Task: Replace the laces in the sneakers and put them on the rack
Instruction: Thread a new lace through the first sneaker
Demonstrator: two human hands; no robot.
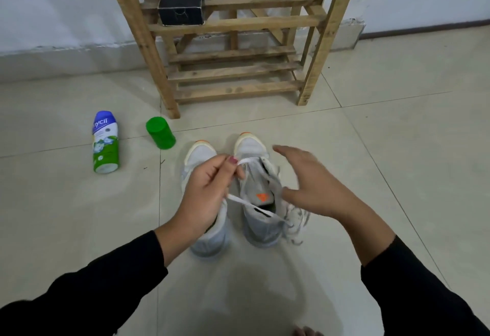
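Two grey-white sneakers stand side by side on the tiled floor, toes toward the rack. The left sneaker (pixel 197 158) is partly hidden under my left hand (pixel 209 190). The right sneaker (pixel 258 203) has an orange logo on its tongue. My left hand pinches a white lace (pixel 249 206) that runs across the right sneaker to a loose bundle of laces (pixel 295 220) on the floor beside it. My right hand (pixel 315 187) hovers over the right sneaker with its fingers spread, holding nothing. The wooden rack (pixel 233 23) stands against the wall beyond.
A black box (pixel 181 5) sits on the rack's upper shelf. A green-and-blue powder bottle (pixel 104 142) and a green cap (pixel 160 133) lie on the floor to the left. Toes (pixel 306 331) show at the bottom edge.
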